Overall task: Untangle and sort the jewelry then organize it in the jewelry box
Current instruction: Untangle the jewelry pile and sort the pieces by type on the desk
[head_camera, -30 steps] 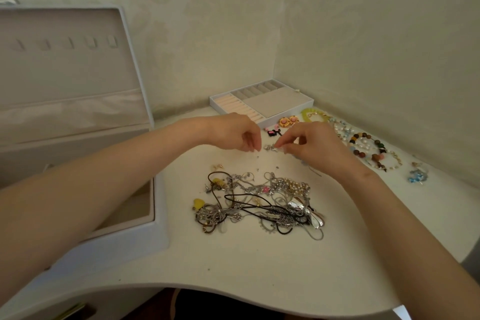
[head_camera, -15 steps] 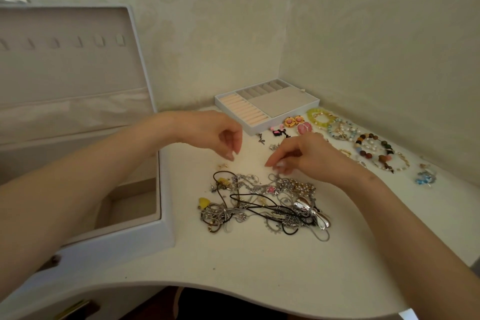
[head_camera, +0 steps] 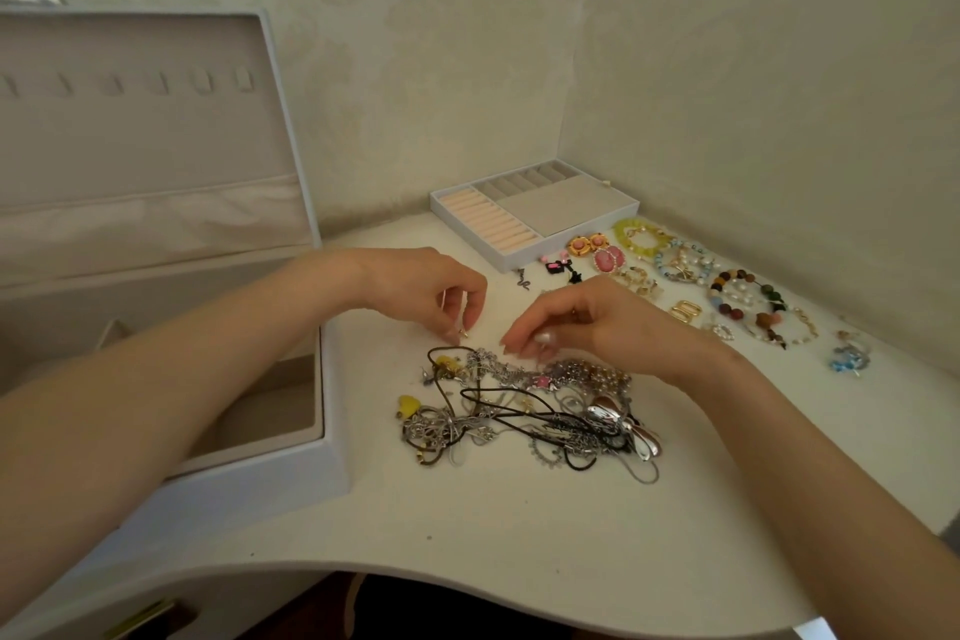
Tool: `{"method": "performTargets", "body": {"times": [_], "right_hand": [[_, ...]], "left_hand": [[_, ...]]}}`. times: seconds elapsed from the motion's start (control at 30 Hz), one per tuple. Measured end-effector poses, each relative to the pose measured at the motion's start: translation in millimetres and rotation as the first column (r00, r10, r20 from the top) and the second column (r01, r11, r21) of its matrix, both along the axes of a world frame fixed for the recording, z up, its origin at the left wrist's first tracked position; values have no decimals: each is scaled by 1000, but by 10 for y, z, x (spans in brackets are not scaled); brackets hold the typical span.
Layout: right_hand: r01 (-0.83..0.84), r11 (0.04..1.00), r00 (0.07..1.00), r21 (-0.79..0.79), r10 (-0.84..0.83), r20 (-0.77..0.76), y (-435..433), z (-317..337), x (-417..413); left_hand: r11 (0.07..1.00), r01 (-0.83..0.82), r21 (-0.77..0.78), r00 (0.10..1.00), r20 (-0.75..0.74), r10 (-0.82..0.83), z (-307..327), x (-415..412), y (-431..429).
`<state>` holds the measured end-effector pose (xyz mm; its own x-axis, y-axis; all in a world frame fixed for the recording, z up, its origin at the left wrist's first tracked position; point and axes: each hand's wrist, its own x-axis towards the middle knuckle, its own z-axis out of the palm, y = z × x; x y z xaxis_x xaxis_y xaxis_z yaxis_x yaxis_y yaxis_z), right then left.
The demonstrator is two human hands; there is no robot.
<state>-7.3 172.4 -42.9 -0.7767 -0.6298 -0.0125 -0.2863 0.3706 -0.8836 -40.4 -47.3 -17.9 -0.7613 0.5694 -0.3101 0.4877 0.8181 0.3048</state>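
Beside the tangle (head_camera: 524,411), left hand (head_camera: 415,286) now pinches a gold piece (head_camera: 464,334).

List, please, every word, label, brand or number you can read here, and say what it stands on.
None: no readable text in view.
On the jewelry box and ring tray: no lettering.
On the tangled jewelry pile and bracelets: any stamps too small to tell.
On the small gold piece pinched by the left hand: too small to read.
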Motion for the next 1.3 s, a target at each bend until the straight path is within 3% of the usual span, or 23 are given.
{"method": "performTargets", "body": {"times": [0.17,0.33,0.5,0.57,0.63,0.77,1.03,1.3], "right_hand": [[-20,1000,1000,9,20,6,15,-1,-12],[77,997,953,-9,-77,-292,-250,-47,49],[73,960,861,271,76,-502,-527,-69,33],[86,932,856,352,112,-505,-581,-41,20],[79,908,859,412,147,-490,-622,-28,5],[47,877,872,478,198,-449,-656,-2,-15],[-13,871,895,491,230,-383,-640,6,-21],[-7,877,862,481,249,-441,-597,-10,-3]], "left_hand": [[1000,7,-11,999,-31,-7,-24,14,15],[999,-15,-43,997,-74,12,-27,4,14],[994,-83,-72,991,-107,75,34,5,-16],[982,-136,-133,987,-103,122,160,44,-54],[961,-152,-229,988,-1,156,279,122,-82],[915,-90,-394,977,145,159,206,322,-56],[942,-85,-326,990,82,118,73,424,7],[968,-48,-245,984,156,89,119,437,-82]]}}
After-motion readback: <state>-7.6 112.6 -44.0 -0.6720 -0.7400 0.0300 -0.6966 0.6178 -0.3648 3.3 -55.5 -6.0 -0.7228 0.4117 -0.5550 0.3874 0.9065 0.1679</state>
